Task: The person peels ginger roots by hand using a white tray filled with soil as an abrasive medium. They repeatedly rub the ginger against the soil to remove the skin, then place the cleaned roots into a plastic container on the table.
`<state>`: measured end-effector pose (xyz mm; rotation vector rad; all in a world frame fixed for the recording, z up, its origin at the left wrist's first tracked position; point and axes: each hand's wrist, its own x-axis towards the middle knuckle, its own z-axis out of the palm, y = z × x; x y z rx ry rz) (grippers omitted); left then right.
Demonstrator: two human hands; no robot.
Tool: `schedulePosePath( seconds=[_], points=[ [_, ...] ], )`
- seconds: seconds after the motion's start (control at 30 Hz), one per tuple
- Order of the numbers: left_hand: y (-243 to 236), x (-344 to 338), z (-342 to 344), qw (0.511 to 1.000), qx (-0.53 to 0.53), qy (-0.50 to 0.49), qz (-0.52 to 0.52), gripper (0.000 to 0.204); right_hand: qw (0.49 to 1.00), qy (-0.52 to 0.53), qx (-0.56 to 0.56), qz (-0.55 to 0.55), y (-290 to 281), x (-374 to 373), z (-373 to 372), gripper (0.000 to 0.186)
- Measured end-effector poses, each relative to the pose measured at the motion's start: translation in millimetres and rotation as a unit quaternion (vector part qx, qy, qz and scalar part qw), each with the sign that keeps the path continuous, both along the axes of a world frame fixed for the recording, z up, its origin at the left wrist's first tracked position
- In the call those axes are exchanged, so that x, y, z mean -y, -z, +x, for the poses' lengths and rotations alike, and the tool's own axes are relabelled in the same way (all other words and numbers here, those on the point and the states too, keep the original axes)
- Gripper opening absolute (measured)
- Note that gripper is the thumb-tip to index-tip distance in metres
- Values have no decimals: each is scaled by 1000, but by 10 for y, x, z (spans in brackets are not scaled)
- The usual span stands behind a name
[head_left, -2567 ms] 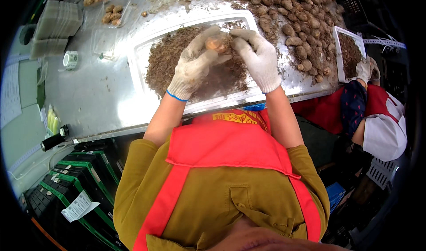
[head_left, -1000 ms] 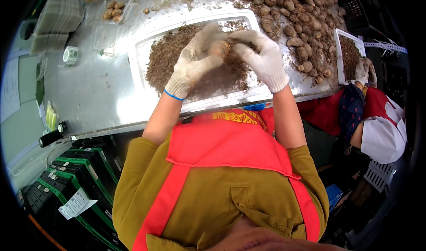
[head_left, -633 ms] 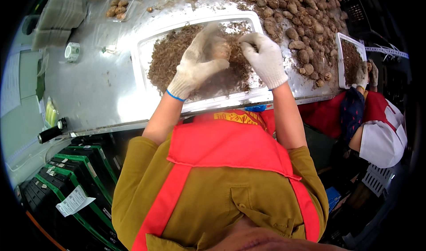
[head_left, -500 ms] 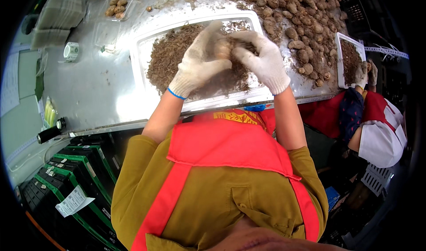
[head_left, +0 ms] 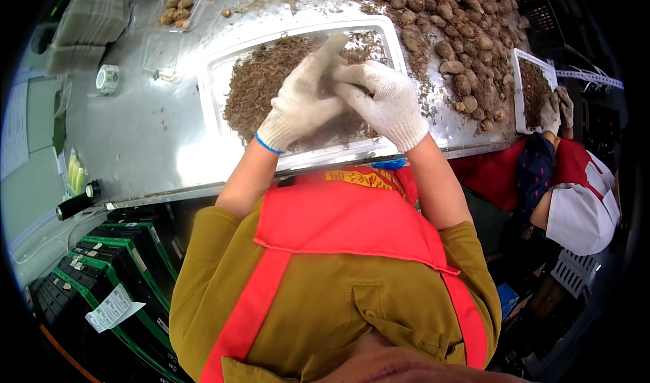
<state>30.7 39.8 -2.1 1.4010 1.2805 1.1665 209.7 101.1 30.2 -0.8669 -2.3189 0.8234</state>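
My left hand, in a white knit glove with a blue cuff edge, is cupped over a white tray. My right hand, gloved in white too, presses its bent fingers into the left palm. They close around a small brown taro, now almost wholly hidden by the gloves. Brown fibrous shreds cover much of the tray beneath them. To the right of the tray lies a large heap of soil-covered taros.
Clear packs of taros, stacked clear trays and a label roll sit on the metal table at left. A co-worker's gloved hands are over a smaller white tray at far right. Black-and-green crates stand lower left.
My right hand has moved left and slightly down, its fingers folding in against my left hand. The brown taro, visible between them before as a blur, is now covered.
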Motion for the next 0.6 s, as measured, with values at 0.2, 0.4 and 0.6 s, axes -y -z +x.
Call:
schedulePosePath(
  seconds=[0.2,0.4,0.6],
  points=[
    [-38,61,-18,999,-26,0,-23,98,987,103,96,-75,224,-378,47,35],
    [5,67,-50,997,-71,-6,26,96,991,60,58,-103,71,-301,190,41],
    [111,36,-69,1000,-11,-5,11,95,997,-27,-62,-37,87,-47,44,20]
  ],
)
